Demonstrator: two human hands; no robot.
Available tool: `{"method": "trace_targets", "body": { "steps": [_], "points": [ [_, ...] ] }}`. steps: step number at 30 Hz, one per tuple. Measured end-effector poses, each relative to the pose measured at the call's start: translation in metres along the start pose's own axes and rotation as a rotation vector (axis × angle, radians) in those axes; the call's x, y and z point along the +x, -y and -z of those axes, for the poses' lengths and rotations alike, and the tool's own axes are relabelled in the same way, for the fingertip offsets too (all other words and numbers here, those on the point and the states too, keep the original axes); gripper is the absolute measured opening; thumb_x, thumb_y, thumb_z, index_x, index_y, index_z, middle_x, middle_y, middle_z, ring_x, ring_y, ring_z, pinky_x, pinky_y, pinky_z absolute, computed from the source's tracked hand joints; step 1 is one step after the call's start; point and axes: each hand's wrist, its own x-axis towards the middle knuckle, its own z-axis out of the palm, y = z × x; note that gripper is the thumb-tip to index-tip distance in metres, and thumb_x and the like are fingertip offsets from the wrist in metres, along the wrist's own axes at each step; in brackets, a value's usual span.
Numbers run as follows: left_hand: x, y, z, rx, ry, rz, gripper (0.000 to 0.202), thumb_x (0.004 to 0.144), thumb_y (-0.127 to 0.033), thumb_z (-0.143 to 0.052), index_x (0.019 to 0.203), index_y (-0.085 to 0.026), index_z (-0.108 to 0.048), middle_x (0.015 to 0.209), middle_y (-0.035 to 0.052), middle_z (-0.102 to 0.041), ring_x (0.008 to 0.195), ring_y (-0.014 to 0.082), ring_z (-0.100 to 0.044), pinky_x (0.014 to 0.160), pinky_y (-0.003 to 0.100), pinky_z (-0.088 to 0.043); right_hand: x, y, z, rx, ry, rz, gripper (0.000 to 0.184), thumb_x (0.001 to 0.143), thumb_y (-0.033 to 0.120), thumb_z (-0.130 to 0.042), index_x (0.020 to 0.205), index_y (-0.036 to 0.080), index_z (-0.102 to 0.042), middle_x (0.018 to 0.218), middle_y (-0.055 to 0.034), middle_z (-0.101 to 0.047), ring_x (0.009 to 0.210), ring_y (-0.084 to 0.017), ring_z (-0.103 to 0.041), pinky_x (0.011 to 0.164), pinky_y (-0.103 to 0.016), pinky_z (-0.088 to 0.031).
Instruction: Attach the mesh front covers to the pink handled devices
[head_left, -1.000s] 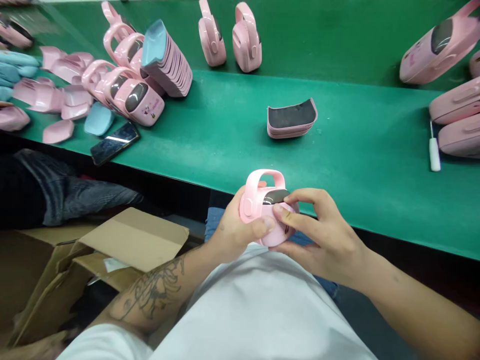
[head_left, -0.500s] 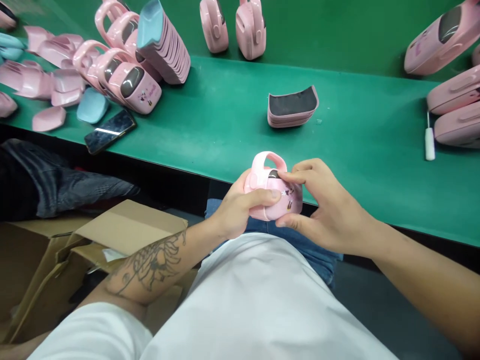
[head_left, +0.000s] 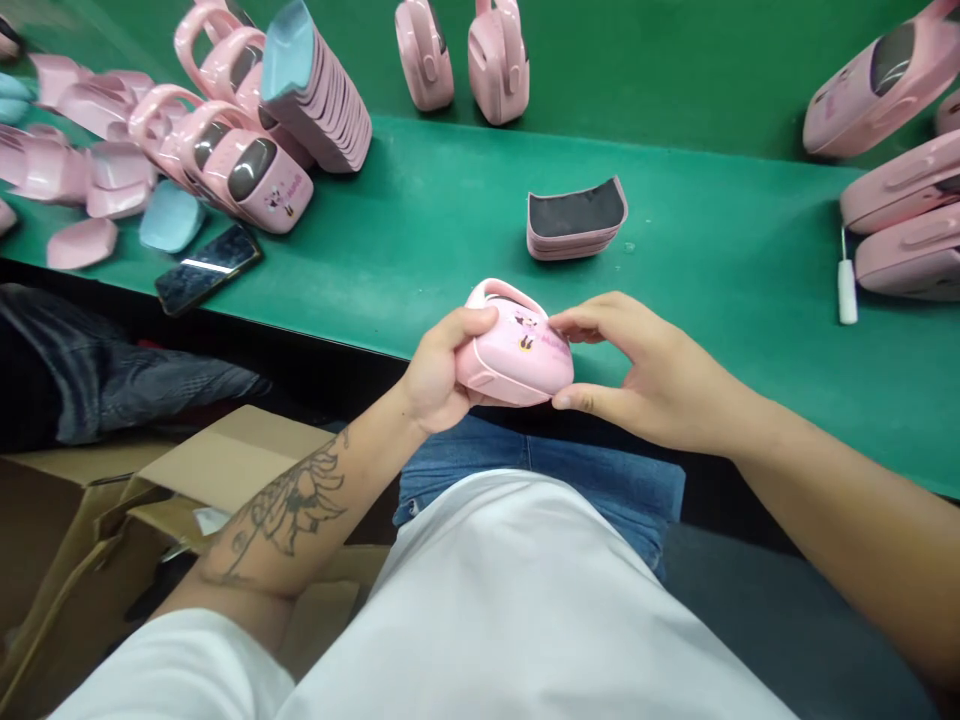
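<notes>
A glossy pink plastic case with a loop handle (head_left: 517, 352) is held just in front of the bench's near edge, its printed cartoon face tilted up. Wrapped round its left end is my left hand (head_left: 442, 370), the thumb on top near the handle and the other fingers mostly hidden beneath. My right hand (head_left: 637, 375) pinches the right end, with fingertips at the upper edge and the thumb at the lower corner. Beyond the case, a short stack of curved pink panels with a dark top face (head_left: 577, 212) rests on the green bench.
On the left of the green bench (head_left: 405, 240) are several pink cases (head_left: 259, 185), a tall stack of panels (head_left: 322, 95), loose pink and blue parts, and a phone (head_left: 210, 268). A white-handled screwdriver (head_left: 847, 290) lies beside cases at right. Below left are an opened carton (head_left: 232, 455) and another person's leg (head_left: 150, 365).
Both hands have moved a little up and left with the case. It has been turned, so its printed face now shows upward and the handle leans away.
</notes>
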Motion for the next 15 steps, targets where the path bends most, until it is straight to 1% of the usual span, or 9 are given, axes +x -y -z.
{"method": "trace_targets", "body": {
  "steps": [4, 7, 9, 11, 13, 15],
  "points": [
    [0.005, -0.001, -0.002, 0.034, 0.013, 0.006, 0.054, 0.085, -0.052, -0.060, 0.127, -0.019, -0.064, 0.109, 0.0117, -0.077, 0.084, 0.0311, -0.075, 0.060, 0.039, -0.061, 0.008, -0.008, 0.000, 0.047, 0.007, -0.091, 0.061, 0.077, 0.042, -0.089, 0.130, 0.025, -0.065, 0.125, -0.0099, -0.067, 0.115, -0.034, -0.066, 0.103, -0.055, -0.057],
    [0.007, 0.002, -0.003, 0.033, 0.028, -0.004, 0.053, 0.085, -0.051, -0.060, 0.126, -0.018, -0.064, 0.110, 0.0118, -0.078, 0.084, 0.0309, -0.075, 0.064, 0.040, -0.061, 0.013, -0.011, 0.002, 0.074, 0.056, -0.171, 0.065, 0.071, 0.046, -0.093, 0.126, 0.026, -0.065, 0.124, -0.0085, -0.068, 0.113, -0.034, -0.066, 0.101, -0.055, -0.058],
    [0.009, 0.006, -0.002, 0.015, 0.017, -0.019, 0.053, 0.084, -0.049, -0.061, 0.127, -0.017, -0.064, 0.108, 0.0119, -0.078, 0.085, 0.0316, -0.076, 0.067, 0.041, -0.062, 0.015, -0.012, 0.001, 0.079, 0.083, -0.206, 0.067, 0.067, 0.048, -0.095, 0.122, 0.026, -0.064, 0.121, -0.0079, -0.068, 0.110, -0.034, -0.067, 0.099, -0.055, -0.058],
    [0.011, 0.010, 0.001, -0.019, -0.019, -0.037, 0.054, 0.083, -0.048, -0.062, 0.126, -0.015, -0.065, 0.104, 0.0118, -0.079, 0.086, 0.0324, -0.076, 0.070, 0.042, -0.063, 0.016, -0.012, -0.002, 0.064, 0.091, -0.201, 0.068, 0.064, 0.047, -0.097, 0.117, 0.024, -0.062, 0.116, -0.0080, -0.067, 0.107, -0.034, -0.067, 0.095, -0.054, -0.059],
    [0.012, 0.013, 0.005, -0.056, -0.045, -0.050, 0.055, 0.082, -0.048, -0.061, 0.126, -0.014, -0.065, 0.102, 0.0117, -0.079, 0.086, 0.0328, -0.076, 0.073, 0.044, -0.063, 0.016, -0.011, -0.007, 0.049, 0.068, -0.161, 0.069, 0.063, 0.046, -0.098, 0.116, 0.022, -0.059, 0.115, -0.0087, -0.064, 0.106, -0.032, -0.066, 0.093, -0.051, -0.059],
    [0.013, 0.012, 0.010, -0.078, -0.029, -0.025, 0.058, 0.084, -0.050, -0.060, 0.129, -0.014, -0.065, 0.104, 0.0125, -0.080, 0.087, 0.0339, -0.077, 0.074, 0.046, -0.064, 0.017, -0.011, -0.013, 0.037, 0.022, -0.144, 0.070, 0.065, 0.046, -0.097, 0.116, 0.021, -0.057, 0.117, -0.0096, -0.062, 0.105, -0.030, -0.065, 0.093, -0.049, -0.059]
  ]
}}
